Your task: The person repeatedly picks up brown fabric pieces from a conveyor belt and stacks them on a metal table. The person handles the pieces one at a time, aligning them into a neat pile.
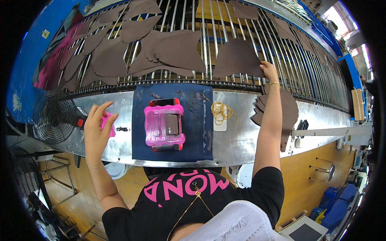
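Note:
My right hand (269, 72) reaches forward over the rack and pinches the right edge of a dark brown cut sheet piece (237, 59), which lies flat across the metal bars. Under my right forearm, a fanned stack of similar brown pieces (287, 110) rests on the steel table, partly hidden by the arm. My left hand (99, 120) is raised over the table's left side, its fingers apart and nothing in them. Behind its fingers shows part of a pink object (107, 124) whose kind I cannot make out.
More brown pieces (173, 48) lie overlapped along the barred rack (297, 60). On the steel table (237, 148) are a dark blue mat (193, 140), a pink plastic basket (152, 124), rubber bands (221, 112) and a small black cable (122, 129). A fan (54, 116) stands at left.

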{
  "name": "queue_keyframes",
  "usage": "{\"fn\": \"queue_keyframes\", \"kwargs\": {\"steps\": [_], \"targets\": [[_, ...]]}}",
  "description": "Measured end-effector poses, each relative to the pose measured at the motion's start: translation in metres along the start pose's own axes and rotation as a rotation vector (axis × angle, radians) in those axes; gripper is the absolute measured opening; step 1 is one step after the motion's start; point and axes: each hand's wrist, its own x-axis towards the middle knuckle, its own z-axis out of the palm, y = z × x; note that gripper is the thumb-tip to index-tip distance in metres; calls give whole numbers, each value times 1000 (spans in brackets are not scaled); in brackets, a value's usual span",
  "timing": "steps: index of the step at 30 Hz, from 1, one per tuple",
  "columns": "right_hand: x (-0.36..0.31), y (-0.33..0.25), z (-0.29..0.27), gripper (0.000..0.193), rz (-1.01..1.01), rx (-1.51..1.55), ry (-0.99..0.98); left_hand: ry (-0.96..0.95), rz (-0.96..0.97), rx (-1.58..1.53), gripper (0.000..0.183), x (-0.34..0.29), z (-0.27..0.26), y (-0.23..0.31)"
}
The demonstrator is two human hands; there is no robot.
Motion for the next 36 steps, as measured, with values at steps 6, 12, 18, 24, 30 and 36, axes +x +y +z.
{"fn": "queue_keyframes", "kwargs": {"steps": [6,12,18,24,30,36], "targets": [[-64,-20,-11,50,93,-267,279,-1,-91,-58,34,-5,6,-16],[-244,22,-54,60,706,-479,634,-62,-13,-188,33,13,28,-29],[-313,16,-36,73,912,-453,533,-160,115,-220,35,31,48,-16],[-313,6,-35,66,742,-509,631,-169,122,-255,35,26,52,-11],[-315,-77,-68,33,515,-200,469,-106,96,-234,34,22,40,-12],[-316,-214,-55,27,-124,227,533,-14,224,-338,37,37,56,15]]}}
